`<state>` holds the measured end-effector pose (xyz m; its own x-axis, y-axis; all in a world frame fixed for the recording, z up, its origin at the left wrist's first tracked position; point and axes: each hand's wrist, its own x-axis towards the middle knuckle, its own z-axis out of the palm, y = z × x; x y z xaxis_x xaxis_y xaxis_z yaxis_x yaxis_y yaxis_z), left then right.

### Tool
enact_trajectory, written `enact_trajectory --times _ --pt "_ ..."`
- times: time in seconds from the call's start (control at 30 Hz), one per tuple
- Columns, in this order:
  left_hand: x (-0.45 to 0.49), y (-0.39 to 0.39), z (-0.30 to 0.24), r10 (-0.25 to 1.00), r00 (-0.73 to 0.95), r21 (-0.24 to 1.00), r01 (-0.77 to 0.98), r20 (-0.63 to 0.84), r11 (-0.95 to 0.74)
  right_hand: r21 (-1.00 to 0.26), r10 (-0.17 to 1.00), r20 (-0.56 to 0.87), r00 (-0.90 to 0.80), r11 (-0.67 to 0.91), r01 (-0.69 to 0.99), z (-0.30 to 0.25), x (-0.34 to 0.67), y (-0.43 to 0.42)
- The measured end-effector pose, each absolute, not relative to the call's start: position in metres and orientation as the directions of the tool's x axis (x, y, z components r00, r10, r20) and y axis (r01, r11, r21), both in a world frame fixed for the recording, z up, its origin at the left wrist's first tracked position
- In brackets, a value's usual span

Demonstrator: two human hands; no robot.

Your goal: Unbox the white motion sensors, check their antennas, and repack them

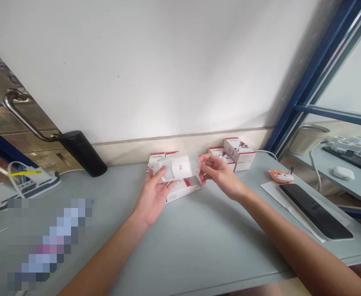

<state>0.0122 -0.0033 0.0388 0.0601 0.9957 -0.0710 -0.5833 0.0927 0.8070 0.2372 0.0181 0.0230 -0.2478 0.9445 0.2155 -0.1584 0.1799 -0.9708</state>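
A white cylinder with a small red mark, in clear plastic wrapping (180,167), lies sideways in my left hand (154,187), thumb on top and fingers beneath. My right hand (215,172) is closed in a pinch at the right end of the clear wrapping. Below and behind the cylinder sits a white and red carton (180,192), partly hidden by it and by my left hand. Its right end appears open. Another red and white printed box (155,157) shows just behind my left hand.
Small red and white boxes (237,152) are stacked by the wall at right. A black cylinder (83,154) stands at left, near a power strip (41,185). At right lie a phone (316,210) on paper and an orange animal-faced item (281,176). A blue-framed glass panel borders the table.
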Motion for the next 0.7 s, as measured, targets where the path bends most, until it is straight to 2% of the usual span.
enact_trajectory --times 0.13,0.3,0.37,0.43,0.57,0.7 --pt "0.012 -0.002 0.038 0.993 0.047 0.792 -0.6 -0.104 0.111 -0.963 0.944 0.269 -0.193 0.264 -0.054 0.02 0.236 0.017" --pt "0.009 0.003 0.033 0.996 0.052 0.801 -0.591 -0.074 0.09 -0.921 0.898 0.266 -0.35 0.344 0.183 0.024 0.233 0.009" --pt "0.008 0.005 0.032 0.996 0.052 0.797 -0.598 -0.067 0.085 -0.91 0.903 0.249 -0.35 0.342 0.235 0.026 0.236 0.008" --pt "0.006 0.006 0.033 0.997 0.041 0.792 -0.605 -0.072 0.082 -0.923 0.917 0.268 -0.294 0.332 0.194 0.027 0.24 0.01" --pt "0.006 0.005 0.035 0.996 0.027 0.795 -0.602 -0.083 0.082 -0.949 0.929 0.308 -0.206 0.316 0.01 0.028 0.25 0.016" --pt "0.01 0.0 0.035 0.992 0.122 0.849 -0.523 -0.009 0.072 -0.986 0.937 0.163 -0.308 0.147 -0.073 0.027 0.244 0.013"
